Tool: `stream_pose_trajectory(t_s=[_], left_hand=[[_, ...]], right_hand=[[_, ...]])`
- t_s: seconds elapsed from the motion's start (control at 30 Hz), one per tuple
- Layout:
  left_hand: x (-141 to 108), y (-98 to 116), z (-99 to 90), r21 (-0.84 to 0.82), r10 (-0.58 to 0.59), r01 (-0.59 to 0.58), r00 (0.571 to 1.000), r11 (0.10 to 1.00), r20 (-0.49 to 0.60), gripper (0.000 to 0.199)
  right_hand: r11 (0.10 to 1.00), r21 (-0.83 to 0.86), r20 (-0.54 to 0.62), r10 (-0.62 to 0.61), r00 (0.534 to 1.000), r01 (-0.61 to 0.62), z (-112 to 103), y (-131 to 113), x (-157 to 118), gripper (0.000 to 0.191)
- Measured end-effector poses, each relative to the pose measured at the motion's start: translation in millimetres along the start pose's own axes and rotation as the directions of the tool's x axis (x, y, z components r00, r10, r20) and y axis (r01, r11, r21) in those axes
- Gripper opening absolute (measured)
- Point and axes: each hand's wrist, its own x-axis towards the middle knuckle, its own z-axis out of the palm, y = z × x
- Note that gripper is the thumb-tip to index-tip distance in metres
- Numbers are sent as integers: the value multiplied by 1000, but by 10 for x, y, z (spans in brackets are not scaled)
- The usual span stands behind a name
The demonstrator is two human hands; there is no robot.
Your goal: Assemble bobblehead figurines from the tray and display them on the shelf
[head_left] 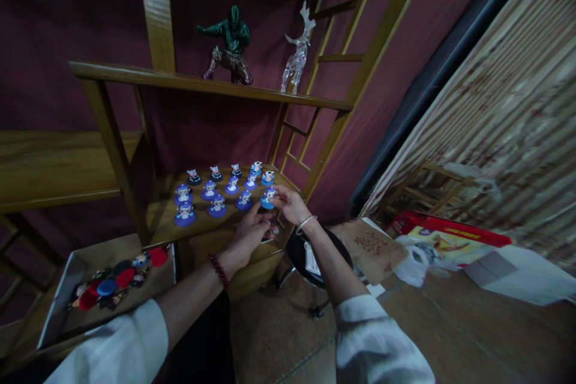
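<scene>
My right hand (291, 204) pinches a small figurine (269, 197) on a blue round base, at the right end of the front row on the wooden shelf (164, 231). Just to its left, my left hand (251, 233) is curled at the shelf's front edge; what its fingers hold, if anything, is hidden. Rows of similar figurines stand upright beside my hands, among them a purple-based figurine (217, 206), a blue-purple one (244, 200) and a dark-based figurine (194, 177) at the back.
An open box (58, 306) at lower left holds more figurines with red, blue and black bases. On the upper shelf (180, 79) stand a green crouching statue (231, 42) and a clear deer figure (297, 54). A black wheeled stool (337, 246) is below right, near a plastic bag (411, 261).
</scene>
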Motion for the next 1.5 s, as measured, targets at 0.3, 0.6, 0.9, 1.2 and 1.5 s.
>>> stream_pose_trajectory(t_s=[0.3,0.6,0.9,1.2,1.5], left_hand=[[103,18,87,87,-34,34,999,996,-9,60],[223,-113,40,699,290,-249,955,670,62,46],[135,-193,23,891,537,-452,761,34,365,45],[257,-312,-25,904,509,-427,779,1,367,52],[360,-251,16,913,512,-403,798,61,318,53]], right_hand=[[999,8,36,31,999,-31,-52,175,185,31],[997,-66,57,34,998,-31,-74,284,295,34],[998,-55,99,17,995,-11,-98,271,304,32],[1000,-16,170,-9,985,12,-123,244,288,30],[998,-53,173,-6,985,16,-133,241,290,31]])
